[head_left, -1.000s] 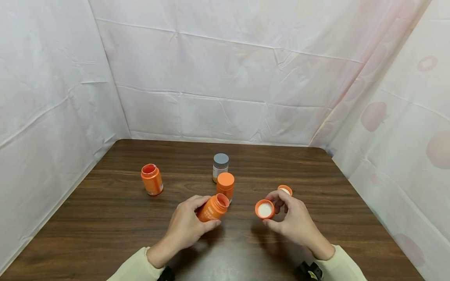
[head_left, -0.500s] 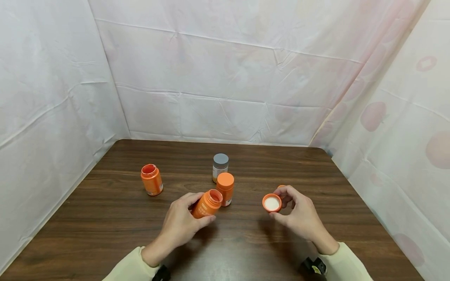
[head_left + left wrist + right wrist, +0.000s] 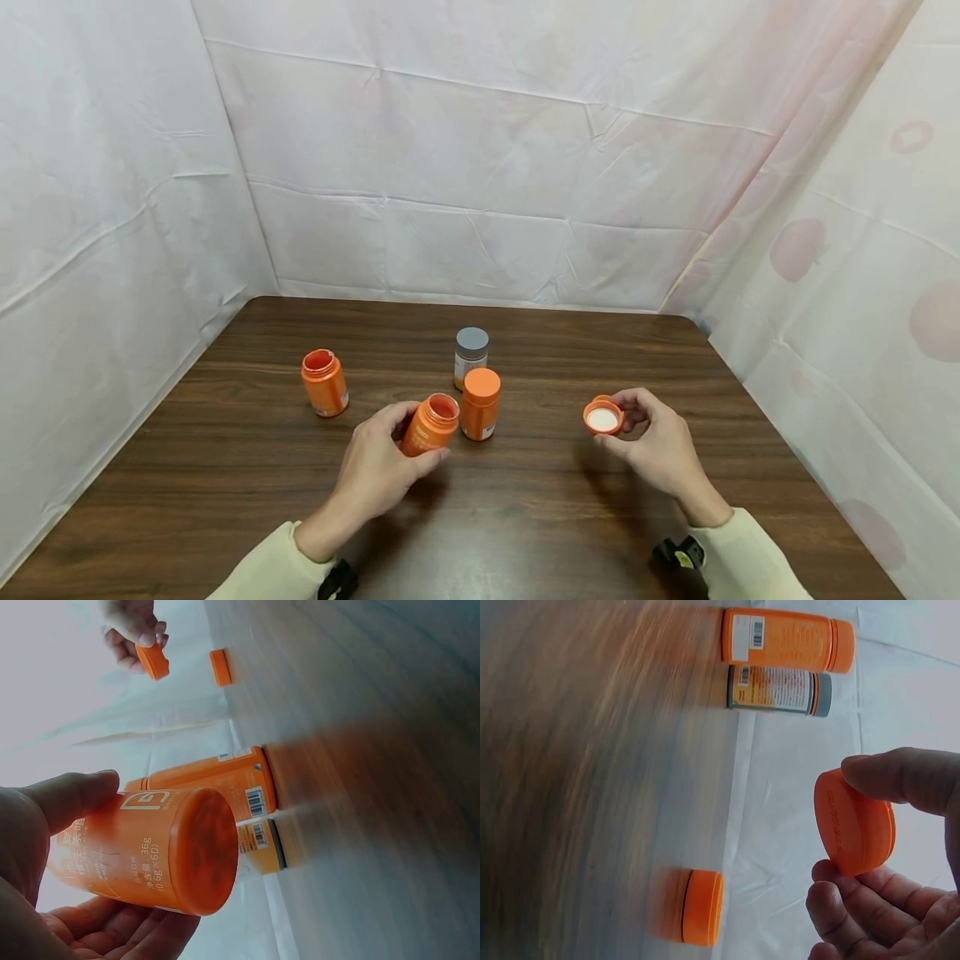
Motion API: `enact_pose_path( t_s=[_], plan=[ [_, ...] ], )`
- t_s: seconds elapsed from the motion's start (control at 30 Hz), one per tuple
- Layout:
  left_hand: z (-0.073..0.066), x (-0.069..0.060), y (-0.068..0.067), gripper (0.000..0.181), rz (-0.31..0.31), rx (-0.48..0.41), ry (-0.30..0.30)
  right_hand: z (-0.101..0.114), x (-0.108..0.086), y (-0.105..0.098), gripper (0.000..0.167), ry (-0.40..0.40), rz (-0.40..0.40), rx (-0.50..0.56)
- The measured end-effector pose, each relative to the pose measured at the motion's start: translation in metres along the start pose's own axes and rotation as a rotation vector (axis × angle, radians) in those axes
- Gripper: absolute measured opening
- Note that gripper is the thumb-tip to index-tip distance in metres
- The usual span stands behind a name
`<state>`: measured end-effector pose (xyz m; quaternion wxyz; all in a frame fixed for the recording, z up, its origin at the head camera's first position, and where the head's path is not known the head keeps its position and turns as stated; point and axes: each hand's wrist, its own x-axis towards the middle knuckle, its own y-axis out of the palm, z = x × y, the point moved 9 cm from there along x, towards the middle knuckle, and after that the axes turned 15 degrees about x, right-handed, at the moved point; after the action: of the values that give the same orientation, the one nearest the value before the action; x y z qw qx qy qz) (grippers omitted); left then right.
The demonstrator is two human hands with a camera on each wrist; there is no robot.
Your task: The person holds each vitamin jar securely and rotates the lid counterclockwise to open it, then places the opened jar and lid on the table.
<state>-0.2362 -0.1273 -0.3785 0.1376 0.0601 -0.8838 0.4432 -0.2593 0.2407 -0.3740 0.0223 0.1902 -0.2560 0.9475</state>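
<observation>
My left hand grips an uncapped orange bottle, tilted with its mouth up and to the right. In the left wrist view the base of that bottle is clear of the table. Between thumb and fingers, my right hand pinches an orange bottle cap, white inside facing up. A second orange cap lies on the table below it, mostly hidden behind the held one in the head view. Just right of the held bottle stands a capped orange bottle.
Behind the capped orange bottle stands a smaller bottle with a grey lid. Another uncapped orange bottle stands at the left. White sheets enclose the brown wooden table at the back and sides.
My left hand has drawn left and slightly back toward the far side with its bottle, away from the capped one. My right hand has carried its cap right and farther away, over the second cap.
</observation>
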Motion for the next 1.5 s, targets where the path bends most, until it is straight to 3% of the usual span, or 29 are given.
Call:
enact_pose_path(
  t_s=[0.27,0.67,1.17,1.5],
  plan=[
    [0.007,0.005,-0.002,0.058,-0.010,-0.009,-0.031,-0.009,0.004,-0.013,0.051,0.027,-0.052,-0.075],
    [0.019,0.013,-0.005,0.059,-0.041,-0.004,-0.051,-0.032,0.011,-0.031,0.051,0.131,-0.092,-0.132],
    [0.040,0.016,-0.011,0.062,-0.078,0.021,-0.088,-0.053,0.014,-0.047,0.056,0.222,-0.098,-0.192],
    [0.046,0.013,-0.021,0.062,-0.114,0.028,-0.095,-0.069,0.017,-0.046,0.057,0.287,-0.033,-0.217]
  ],
)
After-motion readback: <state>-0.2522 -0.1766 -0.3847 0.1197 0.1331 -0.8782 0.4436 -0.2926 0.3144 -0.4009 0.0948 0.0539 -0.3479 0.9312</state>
